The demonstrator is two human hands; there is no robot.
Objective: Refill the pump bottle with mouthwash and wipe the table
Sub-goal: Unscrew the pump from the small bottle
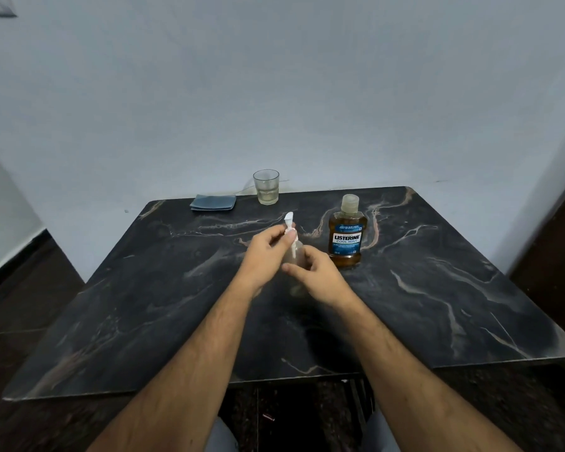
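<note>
A clear pump bottle (297, 256) stands on the dark marble table (437, 288) near its middle. My left hand (264, 256) grips the white pump head (289, 220) at the bottle's top. My right hand (317, 275) curls round the bottle's body from the right. The mouthwash bottle (345, 234), amber liquid with a blue label and a clear cap, stands upright just right of the pump bottle, apart from both hands. A folded blue-grey cloth (213, 202) lies at the table's far left edge.
A drinking glass (267, 186) with a little liquid stands at the table's far edge, between cloth and mouthwash. A pale wall rises right behind the table. Dark floor lies to the left, and a dark panel stands at the right.
</note>
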